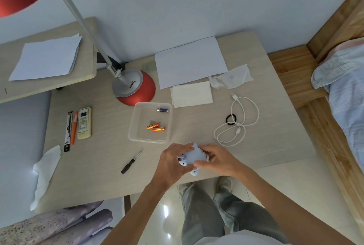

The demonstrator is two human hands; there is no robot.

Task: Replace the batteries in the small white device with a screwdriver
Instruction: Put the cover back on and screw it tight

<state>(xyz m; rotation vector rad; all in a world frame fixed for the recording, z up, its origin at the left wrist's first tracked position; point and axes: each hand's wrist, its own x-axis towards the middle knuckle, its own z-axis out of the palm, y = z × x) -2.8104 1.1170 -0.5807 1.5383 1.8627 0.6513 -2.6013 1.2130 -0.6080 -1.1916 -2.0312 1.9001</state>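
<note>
Both hands are on the small white device (192, 156), held just above the near edge of the table (98, 166), straight in front of the person. Shell is white, rounded, smooth plastic. A few small dark holes show on the upturned face, plus a red spot at its left edge.

Long axis runs roughly away from the person and back toward them. One rounded lobe shows at the far end between the fingertips, and another pokes out below the hands at the near end. Broad face points up at the camera.

Left hand (173, 160) is curled round the left side, fingers reaching over the far-left edge. Right hand (216, 158) is curled round the right side, one finger on the far edge and one pressed on the near edge. The middle of the face is uncovered.

Screwdriver (131, 163) lies untouched on the table left of the hands, black handle nearer the person, tip toward the clear tray (131, 126). Tray holds two orange batteries (155, 127) and one purple battery (162, 109).
</note>
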